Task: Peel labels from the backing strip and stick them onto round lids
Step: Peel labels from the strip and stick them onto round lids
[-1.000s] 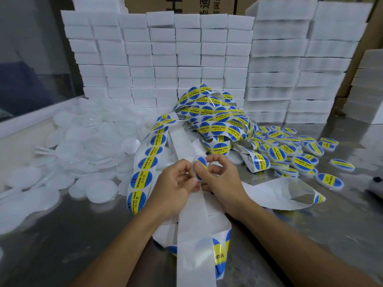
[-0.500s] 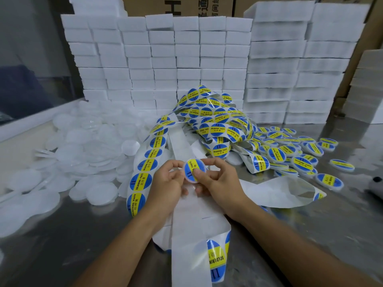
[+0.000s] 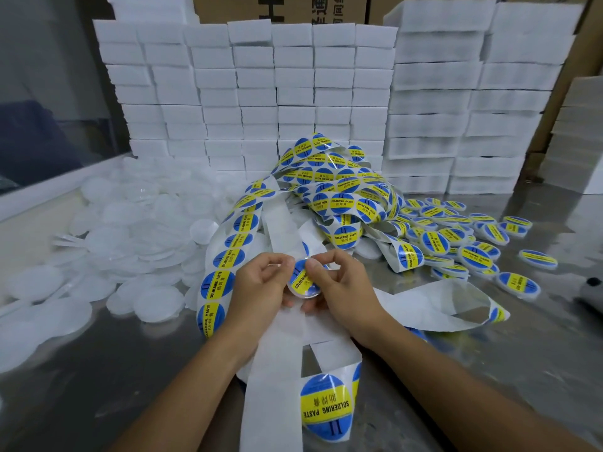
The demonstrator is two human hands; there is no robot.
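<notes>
Both hands meet at the table's middle around one clear round lid [image 3: 303,283] with a blue-and-yellow label on its face. My left hand [image 3: 261,288] holds the lid's left edge. My right hand [image 3: 339,288] holds the right side, its thumb pressing on the label. White backing strip [image 3: 277,370] runs under my hands toward me, with a label [image 3: 326,406] still on it. A tangled heap of labelled strip [image 3: 339,187] lies behind. Bare clear lids [image 3: 130,230] are piled at the left; labelled lids [image 3: 456,243] lie at the right.
Stacks of white foam blocks [image 3: 293,93] wall off the back, with cardboard boxes [image 3: 280,8] behind them. A raised ledge [image 3: 49,187] borders the metal table [image 3: 130,370] at the left. A dark object [image 3: 592,283] sits at the right edge.
The label that was being brought to the lid a second ago now lies flat on it, and my right thumb has moved onto its face. The hands have hardly shifted.
</notes>
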